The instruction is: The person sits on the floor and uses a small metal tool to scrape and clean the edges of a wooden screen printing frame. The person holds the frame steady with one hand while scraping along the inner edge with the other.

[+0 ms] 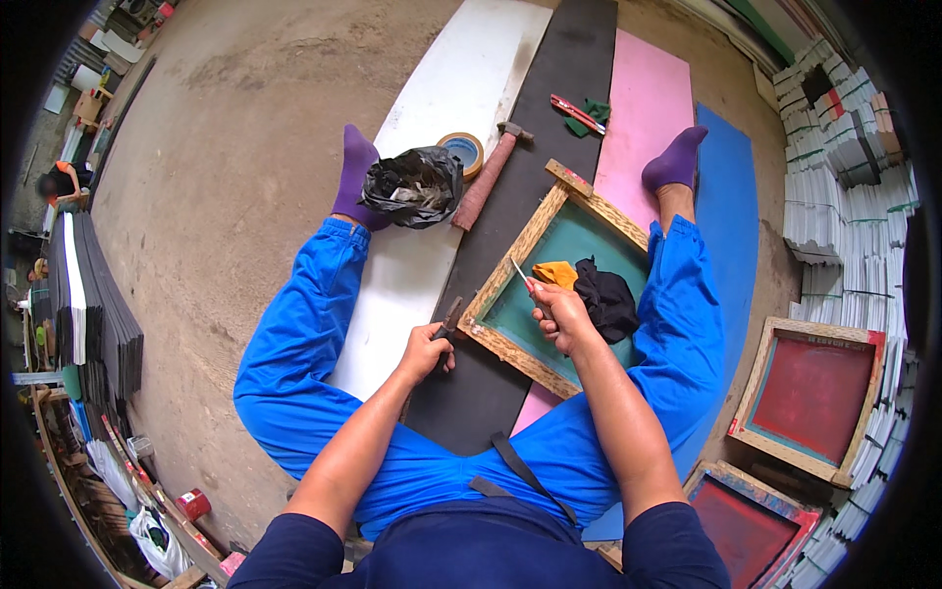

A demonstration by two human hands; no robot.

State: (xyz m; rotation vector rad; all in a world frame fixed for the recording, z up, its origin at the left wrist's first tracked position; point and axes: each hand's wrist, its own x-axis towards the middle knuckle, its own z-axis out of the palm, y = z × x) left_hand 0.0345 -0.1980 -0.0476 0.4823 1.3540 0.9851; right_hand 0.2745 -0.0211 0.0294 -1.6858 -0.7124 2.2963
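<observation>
A wooden screen-printing frame [515, 355] with green mesh lies tilted between my legs. My left hand [424, 351] is closed around dark-handled pliers [451, 312], just left of the frame's lower left corner. Over the mesh, my right hand [561, 316] grips a slim tool with a red handle [532, 286] and a thin, pale pointed tip; its exact kind is unclear. A yellow cloth [555, 274] and a crumpled black cloth [605, 299] rest on the mesh, beside and partly behind my right hand.
Beyond the frame lie a hammer [489, 177], a tape roll [461, 152], a black plastic bag [414, 187] and a red cutter [577, 114] on a green cloth. Red-mesh frames [852, 475] and stacked white sheets [868, 221] stand right. A person [67, 182] is far left.
</observation>
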